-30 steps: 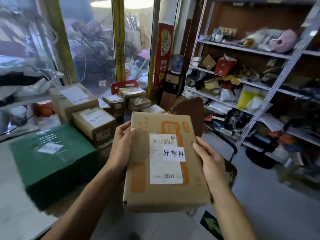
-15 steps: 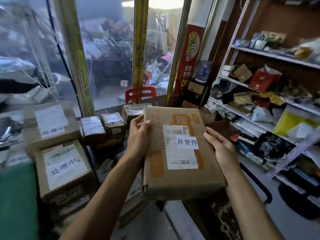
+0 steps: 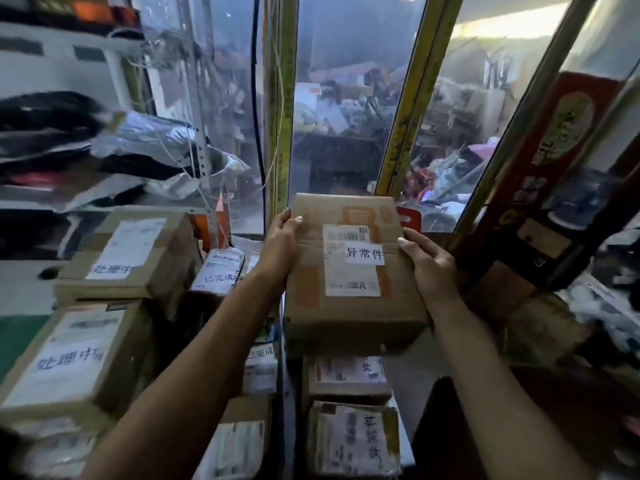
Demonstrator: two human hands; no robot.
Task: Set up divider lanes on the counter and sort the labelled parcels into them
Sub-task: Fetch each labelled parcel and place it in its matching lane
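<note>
Two hands, left hand [image 3: 278, 242], right hand [image 3: 431, 266], gripping one parcel [image 3: 349, 271], two parcels [image 3: 348, 374] below

Readable: 异常件 on a white sticker [image 3: 364, 253] across the shipping label of the held parcel [image 3: 349, 282], with a barcode above. 处理中 on the near left box's label [image 3: 67, 362] and on the box behind it [image 3: 110, 269]. 已完成 on a small package [image 3: 219, 278]. Other labels too blurred.

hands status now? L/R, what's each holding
Left hand: closed on the left edge of the 异常件 parcel.
Right hand: closed on the same parcel's right edge.
</note>
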